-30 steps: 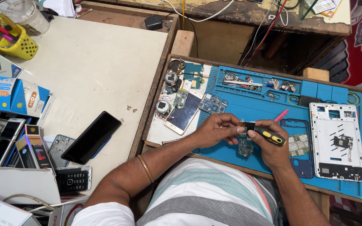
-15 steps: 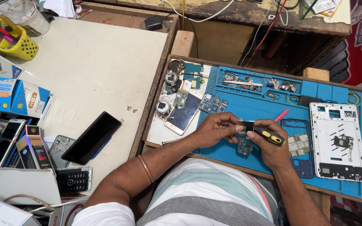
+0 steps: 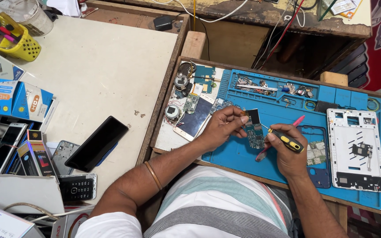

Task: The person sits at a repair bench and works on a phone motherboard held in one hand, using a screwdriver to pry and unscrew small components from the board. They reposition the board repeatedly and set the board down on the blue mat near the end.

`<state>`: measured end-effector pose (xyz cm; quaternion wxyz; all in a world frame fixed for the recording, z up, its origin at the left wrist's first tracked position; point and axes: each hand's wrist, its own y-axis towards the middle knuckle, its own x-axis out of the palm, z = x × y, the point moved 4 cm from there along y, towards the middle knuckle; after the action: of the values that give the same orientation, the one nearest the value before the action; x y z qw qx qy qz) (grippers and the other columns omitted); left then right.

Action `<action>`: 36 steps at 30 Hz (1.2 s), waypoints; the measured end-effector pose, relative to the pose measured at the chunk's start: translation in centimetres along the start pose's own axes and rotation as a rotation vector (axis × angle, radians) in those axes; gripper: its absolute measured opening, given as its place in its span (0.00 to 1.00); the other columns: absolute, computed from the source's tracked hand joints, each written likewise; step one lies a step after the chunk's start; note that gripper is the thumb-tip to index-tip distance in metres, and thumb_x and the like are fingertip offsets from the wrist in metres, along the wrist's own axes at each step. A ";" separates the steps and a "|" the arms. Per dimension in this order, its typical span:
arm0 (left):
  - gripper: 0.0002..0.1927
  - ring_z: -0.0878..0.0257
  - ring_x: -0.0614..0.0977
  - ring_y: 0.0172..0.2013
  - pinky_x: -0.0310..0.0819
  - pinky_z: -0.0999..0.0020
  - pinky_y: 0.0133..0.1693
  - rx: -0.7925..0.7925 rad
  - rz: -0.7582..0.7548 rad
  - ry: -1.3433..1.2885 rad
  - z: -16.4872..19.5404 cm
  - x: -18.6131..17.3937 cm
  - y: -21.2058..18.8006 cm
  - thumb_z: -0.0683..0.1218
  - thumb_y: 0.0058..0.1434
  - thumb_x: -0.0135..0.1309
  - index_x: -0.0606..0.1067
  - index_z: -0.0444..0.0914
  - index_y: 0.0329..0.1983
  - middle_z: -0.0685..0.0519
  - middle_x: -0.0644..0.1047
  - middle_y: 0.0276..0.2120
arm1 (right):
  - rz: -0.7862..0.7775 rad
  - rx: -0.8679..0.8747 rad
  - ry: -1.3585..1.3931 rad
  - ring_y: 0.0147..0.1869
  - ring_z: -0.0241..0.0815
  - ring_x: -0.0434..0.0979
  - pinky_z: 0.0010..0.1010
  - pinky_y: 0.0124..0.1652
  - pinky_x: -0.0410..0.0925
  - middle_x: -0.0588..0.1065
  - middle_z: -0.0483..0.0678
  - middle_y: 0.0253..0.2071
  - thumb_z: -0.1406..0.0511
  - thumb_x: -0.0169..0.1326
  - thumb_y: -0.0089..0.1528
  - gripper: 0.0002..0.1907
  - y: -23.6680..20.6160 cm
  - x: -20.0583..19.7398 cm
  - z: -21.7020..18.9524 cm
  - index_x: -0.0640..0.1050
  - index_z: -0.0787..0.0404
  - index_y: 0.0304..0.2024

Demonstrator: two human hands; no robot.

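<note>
While the blue repair mat [image 3: 243, 154] serves as the work surface, a small green circuit board [image 3: 255, 132] is held above its lower middle, lifted clear of the mat and tilted up toward the camera. Half a second earlier the board lay lower, partly hidden under the hands; it has since been raised and turned so that its face shows plainly. The left hand [image 3: 220, 128] is closed on the board's left edge, thumb and fingertips pinched together on it. The right hand [image 3: 288, 152] is wrapped firmly round a black-and-yellow screwdriver [image 3: 285, 140], whose tip is brought to the board's right edge; whether the tip touches the board cannot be told. By this change the board is judged to be under close work with the tool rather than resting. A pink tool [image 3: 297, 120] lies on the mat just behind the right hand. A white phone frame [image 3: 353, 145] is set on the mat's right end, and loose parts are gathered along its far edge. A black phone [image 3: 97, 143] lies well left of the mat, on the pale table [image 3: 98, 75].
</note>
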<state>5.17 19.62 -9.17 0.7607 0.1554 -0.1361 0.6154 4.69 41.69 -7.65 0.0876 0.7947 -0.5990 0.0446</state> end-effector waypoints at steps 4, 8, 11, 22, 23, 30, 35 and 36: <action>0.11 0.67 0.84 0.34 0.83 0.75 0.36 0.004 0.009 -0.006 0.0 -0.1 0.0 0.49 0.72 0.54 0.73 0.36 0.49 0.51 0.80 0.37 | 0.011 -0.030 0.028 0.38 0.40 0.81 0.31 0.40 0.76 0.79 0.53 0.37 0.67 0.60 0.66 0.14 0.1 -0.2 0.0 0.76 0.68 0.52; 0.11 0.67 0.84 0.34 0.84 0.74 0.37 -0.009 0.035 0.024 0.0 -0.3 0.1 0.49 0.72 0.54 0.73 0.36 0.48 0.50 0.81 0.37 | 0.000 -0.073 0.055 0.40 0.41 0.81 0.31 0.42 0.76 0.78 0.53 0.38 0.66 0.59 0.68 0.14 -0.1 -0.3 -0.2 0.76 0.67 0.52; 0.11 0.67 0.84 0.34 0.84 0.73 0.37 -0.002 0.036 0.025 0.1 -0.3 0.1 0.49 0.72 0.54 0.73 0.36 0.48 0.51 0.80 0.38 | -0.001 -0.105 0.050 0.41 0.41 0.81 0.33 0.42 0.77 0.77 0.52 0.37 0.64 0.58 0.68 0.14 -0.2 -0.4 -0.4 0.76 0.67 0.52; 0.11 0.67 0.84 0.35 0.84 0.74 0.37 0.000 0.025 0.030 -0.1 -0.5 0.1 0.48 0.72 0.53 0.73 0.36 0.48 0.51 0.80 0.37 | -0.019 -0.110 0.068 0.40 0.41 0.80 0.34 0.43 0.77 0.77 0.52 0.37 0.63 0.59 0.69 0.15 -0.2 -0.6 -0.1 0.76 0.68 0.52; 0.11 0.67 0.84 0.35 0.84 0.74 0.37 -0.002 0.024 0.030 -0.1 -0.4 0.2 0.48 0.72 0.53 0.73 0.36 0.48 0.51 0.80 0.37 | -0.020 -0.110 0.067 0.40 0.41 0.81 0.34 0.43 0.77 0.77 0.52 0.37 0.63 0.59 0.69 0.15 -0.3 -0.7 -0.1 0.76 0.68 0.52; 0.11 0.67 0.84 0.34 0.84 0.74 0.37 0.008 0.017 -0.003 0.1 -0.4 0.1 0.48 0.73 0.53 0.72 0.35 0.49 0.51 0.79 0.36 | -0.025 -0.158 0.004 0.41 0.41 0.81 0.33 0.44 0.77 0.77 0.53 0.38 0.67 0.56 0.69 0.13 -0.5 -0.5 -0.6 0.76 0.70 0.52; 0.12 0.66 0.85 0.33 0.84 0.73 0.36 0.011 0.020 -0.008 0.3 -0.5 0.1 0.49 0.73 0.52 0.72 0.35 0.49 0.52 0.78 0.33 | -0.005 -0.254 -0.168 0.40 0.40 0.82 0.31 0.43 0.78 0.79 0.54 0.38 0.68 0.57 0.68 0.14 -0.8 -0.3 -1.0 0.76 0.71 0.53; 0.12 0.66 0.85 0.33 0.84 0.74 0.35 0.017 0.032 0.006 0.3 -0.6 0.1 0.49 0.73 0.52 0.72 0.35 0.49 0.51 0.78 0.33 | 0.003 -0.268 -0.177 0.40 0.40 0.82 0.31 0.42 0.78 0.79 0.54 0.38 0.67 0.57 0.68 0.14 -0.8 -0.3 -1.1 0.76 0.71 0.53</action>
<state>4.89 18.95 -9.15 0.7496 0.1581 -0.1311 0.6293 5.46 42.38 -6.72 0.1397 0.7758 -0.6062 -0.1057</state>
